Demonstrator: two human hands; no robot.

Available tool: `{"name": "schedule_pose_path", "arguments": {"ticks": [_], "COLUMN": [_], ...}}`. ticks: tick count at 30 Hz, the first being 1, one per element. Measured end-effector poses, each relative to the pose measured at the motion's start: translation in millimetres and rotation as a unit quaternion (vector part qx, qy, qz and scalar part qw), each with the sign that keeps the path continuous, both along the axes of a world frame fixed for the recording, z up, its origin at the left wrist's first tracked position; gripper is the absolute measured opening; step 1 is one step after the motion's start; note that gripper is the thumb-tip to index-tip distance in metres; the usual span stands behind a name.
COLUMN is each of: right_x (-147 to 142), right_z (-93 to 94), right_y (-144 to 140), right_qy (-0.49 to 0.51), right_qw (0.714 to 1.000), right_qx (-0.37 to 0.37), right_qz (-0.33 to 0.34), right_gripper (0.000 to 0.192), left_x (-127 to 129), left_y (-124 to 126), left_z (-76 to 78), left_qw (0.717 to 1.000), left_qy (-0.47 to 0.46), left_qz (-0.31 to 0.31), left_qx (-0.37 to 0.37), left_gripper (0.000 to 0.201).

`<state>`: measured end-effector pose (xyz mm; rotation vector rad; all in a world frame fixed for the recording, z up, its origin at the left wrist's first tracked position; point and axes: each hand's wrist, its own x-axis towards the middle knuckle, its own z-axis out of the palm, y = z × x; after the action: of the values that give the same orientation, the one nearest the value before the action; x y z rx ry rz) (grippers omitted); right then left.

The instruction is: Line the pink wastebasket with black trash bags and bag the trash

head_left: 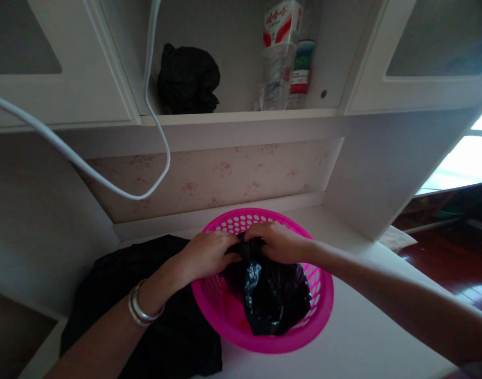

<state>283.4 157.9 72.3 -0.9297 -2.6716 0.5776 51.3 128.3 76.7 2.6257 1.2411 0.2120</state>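
Note:
A shiny black plastic bag (270,295) lies bunched inside a bright pink perforated basket (326,302) on the white counter. My left hand (211,252) reaches over the basket's left rim, its fingers closed on the gathered upper part of the bag. From the right, my right hand (278,242) also grips the bag's top, close to the left fingertips. Whatever the bag contains, if anything, is hidden. Beneath my left forearm, beside the basket, a larger black bag or cloth (173,337) is spread on the counter.
Above, an open shelf (241,118) holds a black bundle (187,79) and clear plastic bottles (280,58). A white cable (138,196) hangs in a loop at the left. Cabinet doors (422,89) flank the shelf. A side panel (383,173) bounds the counter at the right.

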Motion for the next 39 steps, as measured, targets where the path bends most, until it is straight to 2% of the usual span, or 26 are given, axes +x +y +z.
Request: {"name": "schedule_pose_path", "arguments": {"ticks": [5,9,15,20,25,29,31,33,37,39], "right_x": [8.6,8.4,3.1,13.1,34.7,57.5,63.4,60.6,31.0,15.4], "right_z": [5.3,8.4,2.6,12.7,27.0,28.2,27.5,26.9,26.4,26.9], "right_y": [-1.8,-4.2,-10.1,-12.1,-14.9,-17.7,-20.1,-24.2,-33.9,-36.0], "right_qy": [0.005,-0.008,-0.05,-0.06,-0.114,-0.156,-0.16,-0.141,-0.027,0.003], "right_qw": [0.997,0.993,0.993,0.993,0.993,0.987,0.987,0.99,0.999,0.999], "right_qx": [-0.033,-0.099,-0.075,-0.025,0.011,0.027,0.022,0.004,-0.025,-0.028], "right_qz": [0.064,0.065,0.076,0.102,0.04,-0.016,-0.023,-0.028,-0.014,0.03], "right_gripper": [0.04,0.029,0.017,0.017,0.017,0.016,0.017,0.017,0.048,0.043], "left_x": [-1.8,-6.8,-9.3,-12.6,-20.0,-28.6,-30.5,-29.4,-21.6,-19.9], "left_y": [-9.5,-12.2,-9.1,-12.2,-12.1,-12.1,-13.6,-16.1,-22.8,-27.5], "left_z": [0.3,2.2,-3.7,-10.9,-13.6,-11.9,-9.2,-5.7,2.6,6.2], "left_qw": [1.0,1.0,0.997,0.993,0.985,0.977,0.972,0.968,0.961,0.959], "left_qy": [0.014,-0.004,-0.042,-0.052,-0.08,-0.12,-0.146,-0.177,-0.237,-0.257], "left_qz": [-0.007,0.01,0.025,0.06,0.1,0.123,0.134,0.142,0.135,0.119], "left_qx": [0.0,0.013,0.053,0.09,0.116,0.128,0.125,0.112,0.05,0.014], "left_gripper": [0.018,0.025,0.033,0.043,0.047,0.044,0.04,0.034,0.025,0.026]}}
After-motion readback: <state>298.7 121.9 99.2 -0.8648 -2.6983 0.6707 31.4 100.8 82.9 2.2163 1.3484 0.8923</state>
